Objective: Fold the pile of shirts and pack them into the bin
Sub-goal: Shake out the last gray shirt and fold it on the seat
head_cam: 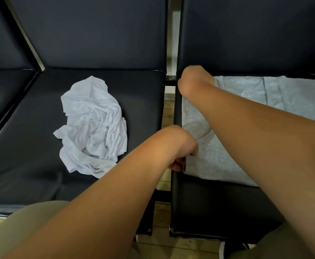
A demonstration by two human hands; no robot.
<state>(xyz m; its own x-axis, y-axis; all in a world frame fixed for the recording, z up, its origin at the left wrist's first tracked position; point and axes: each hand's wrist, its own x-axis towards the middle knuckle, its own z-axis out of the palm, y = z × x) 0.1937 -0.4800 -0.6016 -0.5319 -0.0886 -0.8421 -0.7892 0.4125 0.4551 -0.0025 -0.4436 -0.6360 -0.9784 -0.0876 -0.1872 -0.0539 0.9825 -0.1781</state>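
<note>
Now we are pinching the grey shirt, laid flat on the right seat, left hand at its near edge, right hand at the far corner, readying a fold; the white shirt is waiting crumpled.

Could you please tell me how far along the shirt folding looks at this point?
Early on. In hand: the grey shirt lies spread flat on the right seat, with the left hand gripping its near left edge and the right hand at its far left corner. Left: the white shirt sits crumpled on the left seat. No bin or packed shirt is in view.
</note>
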